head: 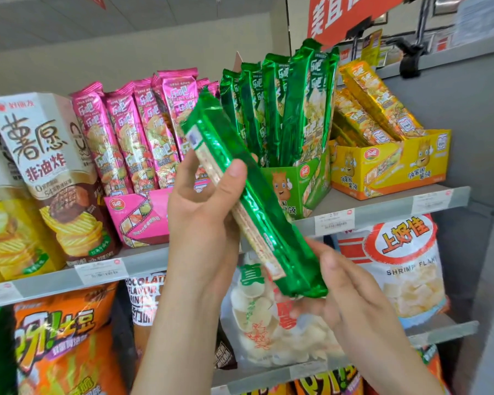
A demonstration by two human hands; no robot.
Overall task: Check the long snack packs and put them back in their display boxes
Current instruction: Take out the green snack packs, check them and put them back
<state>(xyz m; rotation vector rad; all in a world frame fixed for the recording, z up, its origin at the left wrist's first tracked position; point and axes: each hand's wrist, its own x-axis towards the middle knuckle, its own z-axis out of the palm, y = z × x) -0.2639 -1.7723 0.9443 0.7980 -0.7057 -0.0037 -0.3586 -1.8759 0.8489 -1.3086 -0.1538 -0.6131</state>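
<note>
1. Plainly, the upper shelf point(382, 215) runs from nine to three o'clock. It carries a pink display box point(137, 218), a green display box point(291, 183) at centre and a yellow display box point(391, 169) toward two o'clock. If I steer to the wrong colour, the pack gets misfiled.
2. The standing green packs point(297, 109) fill their box closely and lean toward one o'clock. I judge that forcing another in could tip them or crush the foil.
3. The held green snack pack point(240, 195) slants in front of the shelf, clear of its box. Its top is at eleven o'clock and its foot at five.
4. The left hand point(203, 212) grips its middle, thumb across the front. The right hand point(345, 289) cups the foot with fairly straight fingers. Foil looks slick, so a slackened grip might let the pack slide downward.
</note>
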